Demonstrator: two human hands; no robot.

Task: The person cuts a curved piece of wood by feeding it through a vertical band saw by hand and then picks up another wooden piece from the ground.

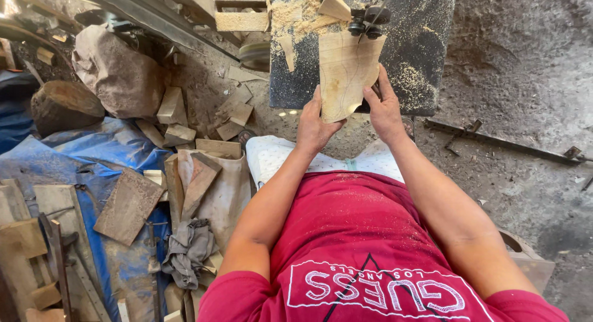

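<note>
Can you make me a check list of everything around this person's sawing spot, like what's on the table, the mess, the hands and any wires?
Surface: dark saw table, dusted with sawdust.
Job's things: pale flat wood piece lying on the table under the black blade guide.
Clutter: wood offcuts, a grey rag, a blue tarp and a big stone on the ground to the left.
Grips: left hand holds the wood's near left edge; right hand presses its right edge.
Cables: nothing seen.
Surroundings: dirt floor with a metal bar lying on it.
</note>
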